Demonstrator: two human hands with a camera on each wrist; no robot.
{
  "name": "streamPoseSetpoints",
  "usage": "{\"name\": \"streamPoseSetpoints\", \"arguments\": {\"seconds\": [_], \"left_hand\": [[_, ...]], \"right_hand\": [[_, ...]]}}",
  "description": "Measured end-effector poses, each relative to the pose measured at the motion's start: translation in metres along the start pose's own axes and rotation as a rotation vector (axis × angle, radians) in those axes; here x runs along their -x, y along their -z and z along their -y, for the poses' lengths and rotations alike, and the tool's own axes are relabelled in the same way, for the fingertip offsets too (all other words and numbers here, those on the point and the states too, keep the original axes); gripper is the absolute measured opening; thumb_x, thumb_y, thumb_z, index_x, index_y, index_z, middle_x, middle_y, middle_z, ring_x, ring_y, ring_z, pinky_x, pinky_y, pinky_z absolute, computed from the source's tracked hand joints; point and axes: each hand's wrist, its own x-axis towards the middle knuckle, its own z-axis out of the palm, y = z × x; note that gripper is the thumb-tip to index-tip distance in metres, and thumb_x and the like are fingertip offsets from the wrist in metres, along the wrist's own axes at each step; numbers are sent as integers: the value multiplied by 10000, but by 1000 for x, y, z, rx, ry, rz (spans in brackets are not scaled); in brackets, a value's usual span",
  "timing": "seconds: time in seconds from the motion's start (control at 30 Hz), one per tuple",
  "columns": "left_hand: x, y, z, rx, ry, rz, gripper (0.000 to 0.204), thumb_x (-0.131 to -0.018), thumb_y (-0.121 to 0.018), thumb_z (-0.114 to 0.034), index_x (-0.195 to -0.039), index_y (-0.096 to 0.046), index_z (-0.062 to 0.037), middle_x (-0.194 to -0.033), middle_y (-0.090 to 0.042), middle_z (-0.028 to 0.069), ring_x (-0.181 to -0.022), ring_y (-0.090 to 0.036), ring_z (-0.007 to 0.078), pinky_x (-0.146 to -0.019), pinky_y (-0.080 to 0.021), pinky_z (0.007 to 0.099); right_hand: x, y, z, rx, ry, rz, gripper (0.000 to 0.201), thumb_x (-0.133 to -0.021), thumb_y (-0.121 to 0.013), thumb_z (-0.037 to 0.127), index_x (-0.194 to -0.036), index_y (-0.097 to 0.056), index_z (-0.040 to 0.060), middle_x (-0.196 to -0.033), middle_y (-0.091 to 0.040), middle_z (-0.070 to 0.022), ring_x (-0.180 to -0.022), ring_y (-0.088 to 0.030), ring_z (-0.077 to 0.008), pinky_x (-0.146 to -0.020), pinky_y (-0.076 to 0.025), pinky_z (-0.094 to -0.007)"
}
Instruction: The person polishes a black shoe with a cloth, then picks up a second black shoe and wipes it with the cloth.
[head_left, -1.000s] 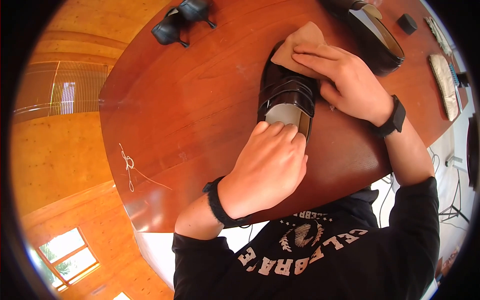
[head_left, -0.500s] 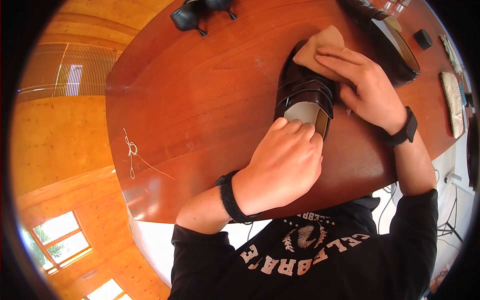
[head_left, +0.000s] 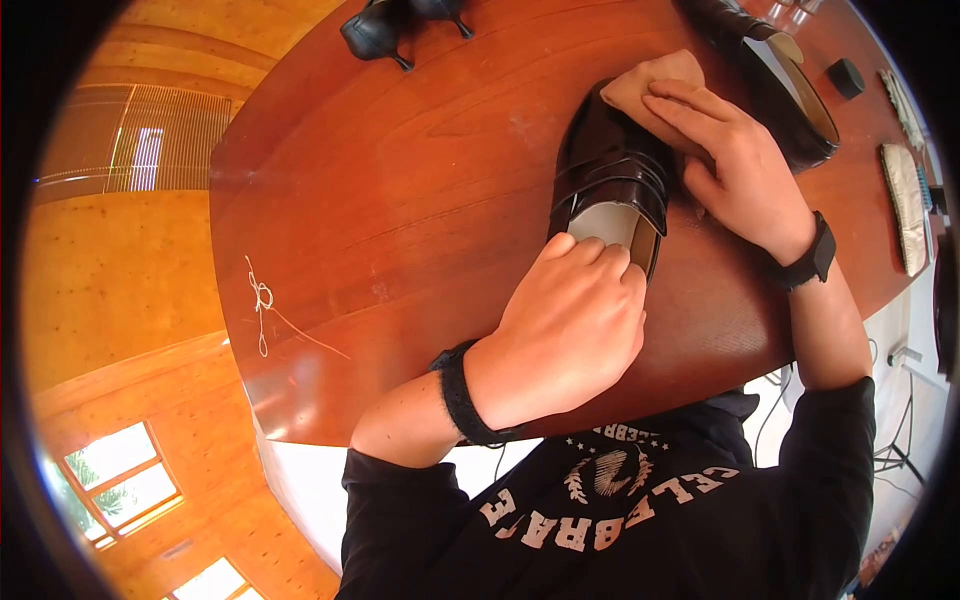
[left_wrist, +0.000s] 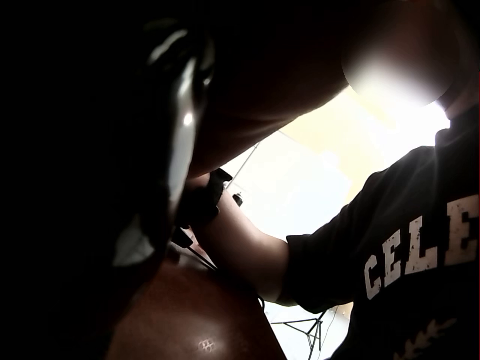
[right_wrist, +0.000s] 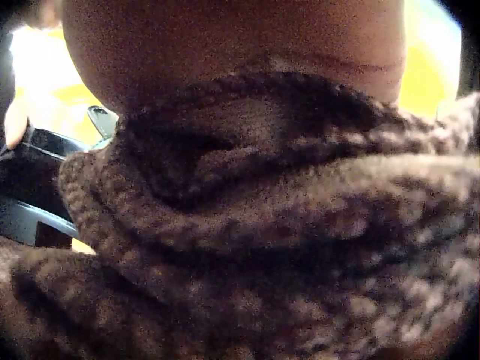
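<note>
A glossy black loafer (head_left: 605, 150) lies on the table, toe pointing away from me. My left hand (head_left: 565, 325) grips it at the heel, knuckles over the opening, the fingertips hidden inside. Over the toe's right side my right hand (head_left: 745, 165) holds a tan cloth (head_left: 655, 88), with the index and middle fingers lying along it. The right wrist view shows the cloth (right_wrist: 285, 240) bunched in thick folds close under the hand. In the left wrist view the loafer's shiny side (left_wrist: 184, 127) stands out from deep shadow.
Another black loafer (head_left: 790, 110) lies beyond my right hand. A small black round container (head_left: 846, 78) and a pale brush-like pad (head_left: 903, 205) are at the right. Black heeled shoes (head_left: 375, 35) stand at the far edge of the table (head_left: 400, 250). Thin string (head_left: 262, 297) lies at the left.
The head view shifted, so everything appears farther right than a second ago. Since half a second ago, my right hand and the cloth have slid slightly rightward over the toe. My left hand keeps its hold.
</note>
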Motion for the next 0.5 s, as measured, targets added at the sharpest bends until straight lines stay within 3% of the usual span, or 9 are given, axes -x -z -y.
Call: {"name": "streamPoseSetpoints", "arguments": {"seconds": [0.5], "left_hand": [[0, 0, 0, 11, 6, -7, 162, -815, -710, -129, -842, -597, -16, -855, -576, 128, -837, -572, 299, -776, -402, 408]], "right_hand": [[-1, 2, 5, -83, -11, 58, 554, -720, -607, -47, -1270, -651, 5, -1334, -630, -191, -1139, -625, -400, -968, -527, -431]]}}
